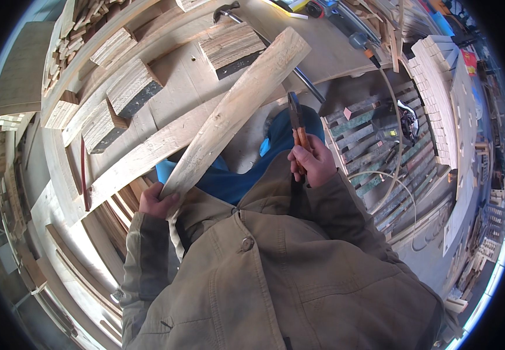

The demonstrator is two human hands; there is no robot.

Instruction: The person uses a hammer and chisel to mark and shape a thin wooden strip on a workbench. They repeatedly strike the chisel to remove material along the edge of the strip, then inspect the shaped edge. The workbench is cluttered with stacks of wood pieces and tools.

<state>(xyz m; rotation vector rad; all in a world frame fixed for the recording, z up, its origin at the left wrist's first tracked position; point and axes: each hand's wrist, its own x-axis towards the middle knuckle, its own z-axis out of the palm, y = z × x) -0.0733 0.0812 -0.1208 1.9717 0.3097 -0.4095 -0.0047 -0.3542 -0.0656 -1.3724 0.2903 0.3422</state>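
Note:
My left hand (pixel 158 203) is closed round the lower end of a long, pale wooden board (pixel 238 111). The board slants up and away to the right, its far end raised over the bench. In my right hand (pixel 313 161) is a pair of pliers (pixel 297 124) with orange-brown handles and dark jaws pointing upward. The fingers wrap the handles, and the jaws stand just right of the board, apart from it. My blue-trousered legs show below the board.
Thick wood blocks (pixel 232 48) and long planks (pixel 141 154) lie on the workbench ahead. Behind the board runs a metal bar (pixel 309 86). An air hose (pixel 393 116) hangs at the right above a slatted pallet (pixel 357 137). Stacked pale boards (pixel 433 99) stand farther right.

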